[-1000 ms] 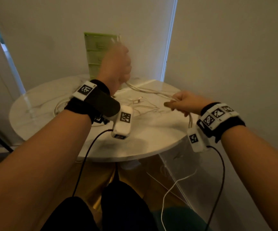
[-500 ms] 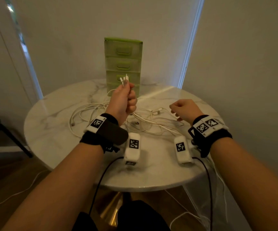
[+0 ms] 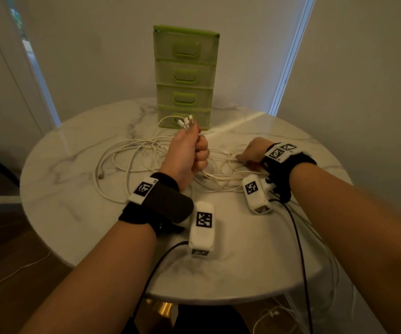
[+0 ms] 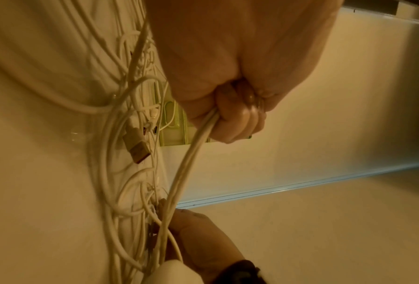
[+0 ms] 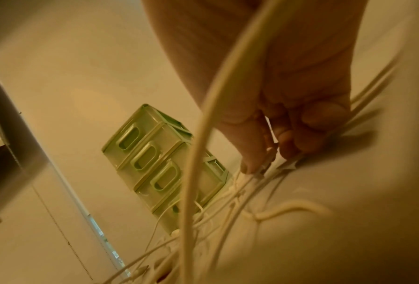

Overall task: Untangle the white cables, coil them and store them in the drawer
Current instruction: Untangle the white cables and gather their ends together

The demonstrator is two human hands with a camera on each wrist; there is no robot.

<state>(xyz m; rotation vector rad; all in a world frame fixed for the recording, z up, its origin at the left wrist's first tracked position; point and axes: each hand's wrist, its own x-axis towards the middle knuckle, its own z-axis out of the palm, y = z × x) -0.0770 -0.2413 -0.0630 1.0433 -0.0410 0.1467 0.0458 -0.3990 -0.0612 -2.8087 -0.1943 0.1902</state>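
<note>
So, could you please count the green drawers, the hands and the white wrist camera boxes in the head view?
Green drawers: 4
Hands, left hand and right hand: 2
White camera boxes: 2
Total: 8

White cables (image 3: 132, 153) on table (image 3: 74, 189). Table white, with grey wavy marble lines. Drawer box (image 3: 185, 75) light green, with brighter green handles and top. Wrist bands (image 3: 161, 203) black. Little boxes on wrists (image 3: 203, 225) white, with black-and-white square patterns. Thin black wires (image 3: 298, 237) hang from them. Walls plain grey-white.
</note>
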